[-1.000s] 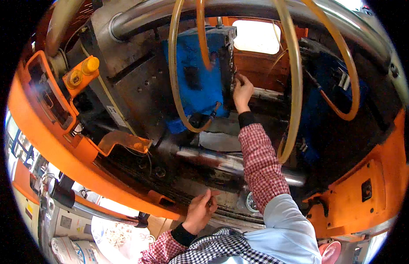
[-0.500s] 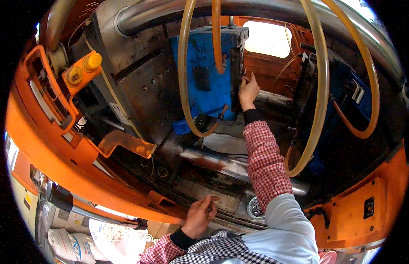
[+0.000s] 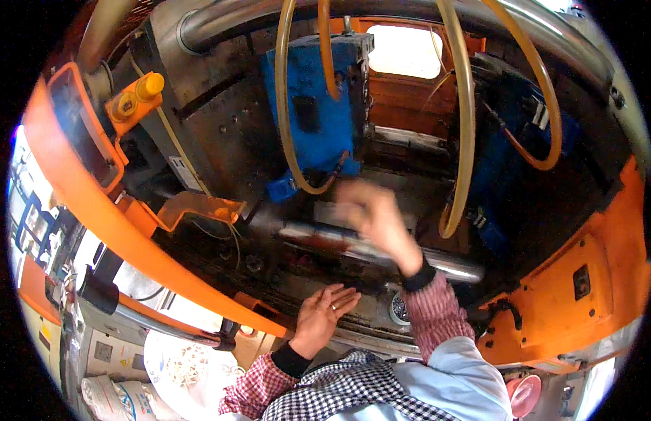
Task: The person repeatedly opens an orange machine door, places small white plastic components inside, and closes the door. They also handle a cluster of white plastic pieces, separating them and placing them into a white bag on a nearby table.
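My right hand (image 3: 376,214) is smeared by motion in front of the lower metal bar (image 3: 444,265), below the blue block (image 3: 320,130) of the machine. Its fingers are too blurred to show whether they hold anything. My left hand (image 3: 322,317) is low in the middle, near the machine's front ledge. Its fingers are stretched out side by side, with a ring on one, and nothing shows in them. Between my forearms stands a small round tub (image 3: 398,309) with shiny little pieces inside.
Translucent hoses (image 3: 465,126) hang in loops before the blue block. An orange frame (image 3: 150,256) curves along the left, with a bent orange bracket (image 3: 199,205) jutting inward. An orange panel (image 3: 571,302) stands at right. Lower left lies a white bag (image 3: 157,365) with pale pieces.
My right hand has come down and toward me from the edge of the blue block. My left fingers have straightened; the small brownish piece at their tips no longer shows. The view has shifted slightly.
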Available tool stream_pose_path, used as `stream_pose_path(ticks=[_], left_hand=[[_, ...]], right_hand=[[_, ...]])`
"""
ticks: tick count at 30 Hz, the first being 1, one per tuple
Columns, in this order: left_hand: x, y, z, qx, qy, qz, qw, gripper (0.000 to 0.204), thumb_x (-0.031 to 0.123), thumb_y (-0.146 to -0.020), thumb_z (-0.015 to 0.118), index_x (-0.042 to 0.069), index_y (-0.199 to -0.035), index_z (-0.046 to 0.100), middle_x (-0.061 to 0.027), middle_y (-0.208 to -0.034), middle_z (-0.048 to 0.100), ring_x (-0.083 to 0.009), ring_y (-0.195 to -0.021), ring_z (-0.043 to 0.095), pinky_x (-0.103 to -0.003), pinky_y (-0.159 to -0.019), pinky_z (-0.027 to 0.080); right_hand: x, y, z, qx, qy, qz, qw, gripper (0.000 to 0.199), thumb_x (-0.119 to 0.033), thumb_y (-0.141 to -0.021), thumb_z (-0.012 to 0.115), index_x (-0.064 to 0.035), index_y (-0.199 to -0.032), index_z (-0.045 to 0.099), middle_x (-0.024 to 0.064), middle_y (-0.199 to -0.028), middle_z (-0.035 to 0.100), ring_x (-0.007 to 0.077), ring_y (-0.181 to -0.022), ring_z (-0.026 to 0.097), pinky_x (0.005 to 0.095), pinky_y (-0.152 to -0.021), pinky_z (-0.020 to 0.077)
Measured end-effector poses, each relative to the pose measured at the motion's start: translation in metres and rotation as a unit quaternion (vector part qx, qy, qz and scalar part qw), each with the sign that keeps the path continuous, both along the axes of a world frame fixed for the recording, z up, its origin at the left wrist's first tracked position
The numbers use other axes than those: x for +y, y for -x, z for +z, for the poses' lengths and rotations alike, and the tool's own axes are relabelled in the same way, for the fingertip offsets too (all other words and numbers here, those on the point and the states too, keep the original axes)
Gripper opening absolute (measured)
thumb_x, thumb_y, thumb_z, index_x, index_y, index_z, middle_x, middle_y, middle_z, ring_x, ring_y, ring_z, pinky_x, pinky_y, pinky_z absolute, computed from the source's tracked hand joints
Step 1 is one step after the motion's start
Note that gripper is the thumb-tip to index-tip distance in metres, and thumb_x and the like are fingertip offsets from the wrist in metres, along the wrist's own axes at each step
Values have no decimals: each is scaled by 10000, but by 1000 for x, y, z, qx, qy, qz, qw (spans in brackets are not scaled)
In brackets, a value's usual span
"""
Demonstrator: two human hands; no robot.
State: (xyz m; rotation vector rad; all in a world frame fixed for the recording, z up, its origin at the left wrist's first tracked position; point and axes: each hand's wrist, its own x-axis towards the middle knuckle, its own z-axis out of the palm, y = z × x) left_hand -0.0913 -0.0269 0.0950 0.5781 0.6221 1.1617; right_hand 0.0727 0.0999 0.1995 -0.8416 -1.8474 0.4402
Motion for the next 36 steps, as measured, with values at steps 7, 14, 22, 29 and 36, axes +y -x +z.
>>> stream_pose_path(ticks=[7, 14, 22, 29, 36], left_hand=[[4, -8, -17, -81, 10, -36, 996, 326, 256, -982, 347, -7, -1112, 489, -76, -1051, 550, -165, -926, 540, -293, -809, 451], [1, -5, -7, -99, 71, -47, 991, 473, 384, -969, 325, -13, -1206, 427, -108, -1170, 518, -196, -1073, 497, -312, -941, 388], [3, -7, 2, -60, 55, -43, 996, 589, 457, -939, 361, -32, -1268, 357, -166, -1254, 463, -270, -1160, 451, -384, -1017, 341], [-10, -5, 13, 62, 5, -96, 993, 653, 497, -925, 372, -32, -1307, 331, -188, -1349, 376, -321, -1238, 387, -442, -1047, 296], [-28, 14, 29, 147, -51, -127, 980, 506, 382, -973, 339, -30, -1257, 409, -159, -1316, 427, -257, -1229, 404, -409, -1042, 311]], right_hand=[[-116, 7, -77, -154, -33, 1, 988, 169, -158, -693, 686, -74, -840, 685, 51, -913, 651, 231, -857, 588, 345, -728, 440], [-134, 5, -85, -223, -101, -18, 969, 169, -127, -690, 676, -44, -837, 664, 40, -929, 630, 222, -895, 575, 345, -735, 486], [-103, 4, -77, 28, -47, -76, 996, 69, -46, -749, 634, -18, -812, 634, 125, -824, 617, 299, -764, 599, 366, -690, 494], [105, -13, -4, 280, -122, -323, 896, 152, -129, -813, 647, 21, -842, 648, 117, -795, 642, 185, -713, 602, 290, -666, 466], [237, -30, 35, 298, -105, -376, 871, 164, -137, -795, 646, 6, -872, 674, 171, -864, 648, 308, -803, 618, 372, -751, 464]])
